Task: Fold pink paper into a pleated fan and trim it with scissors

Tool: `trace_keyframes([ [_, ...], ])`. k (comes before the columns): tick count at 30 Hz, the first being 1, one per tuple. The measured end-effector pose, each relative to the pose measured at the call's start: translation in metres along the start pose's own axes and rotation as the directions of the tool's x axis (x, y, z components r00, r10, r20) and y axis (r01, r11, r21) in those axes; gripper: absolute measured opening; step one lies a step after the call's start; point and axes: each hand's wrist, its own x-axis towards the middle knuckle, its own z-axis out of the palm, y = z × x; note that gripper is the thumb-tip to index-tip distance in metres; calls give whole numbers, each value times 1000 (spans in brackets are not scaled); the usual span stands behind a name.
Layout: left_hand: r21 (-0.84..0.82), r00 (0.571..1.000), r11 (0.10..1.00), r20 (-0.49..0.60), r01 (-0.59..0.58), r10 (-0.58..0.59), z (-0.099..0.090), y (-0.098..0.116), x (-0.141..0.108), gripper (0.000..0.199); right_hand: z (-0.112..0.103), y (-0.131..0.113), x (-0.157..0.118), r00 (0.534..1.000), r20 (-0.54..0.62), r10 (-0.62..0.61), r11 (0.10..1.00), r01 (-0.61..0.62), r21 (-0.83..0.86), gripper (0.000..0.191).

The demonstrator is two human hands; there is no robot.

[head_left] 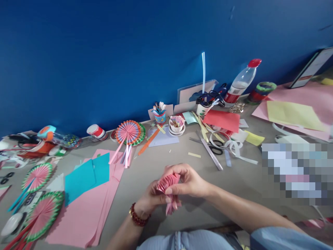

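Note:
Between my two hands is a pink strip of accordion-pleated paper [168, 182], its folds fanned out at the top and its lower end hanging below my fingers. My left hand [154, 195] wraps the pleats from the left, with a beaded bracelet [138, 216] at the wrist. From the right, my right hand [188, 180] pinches the same pleats, thumb in front and fingers behind. Part of the folded paper is hidden by my fingers. Both hands are above the grey table [145, 166], near its front edge.
Finished paper fans [128, 132] and pink and blue sheets [85, 180] lie to the left. Scissors [215, 147], a clear stick [212, 154] and white ribbon [235, 147] are at the right. A bottle [240, 83], a cup of tools [160, 117] and a bowl [177, 124] stand along the blue wall.

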Motion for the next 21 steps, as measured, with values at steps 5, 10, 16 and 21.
trace_keyframes([
  [5,109,1000,994,-3,-22,23,-1,3,-2,28,-4,0,-1,999,37,-15,1000,15,-16,29],
  [10,388,922,885,-174,-258,345,1,12,-7,18,-12,3,6,976,112,-189,978,197,-64,92],
  [16,781,745,535,-139,-323,652,9,21,-8,4,-20,19,15,981,32,-190,974,192,-121,65],
  [21,803,742,496,-102,-331,662,11,20,-9,12,-25,22,15,977,6,-215,971,215,-105,35],
])
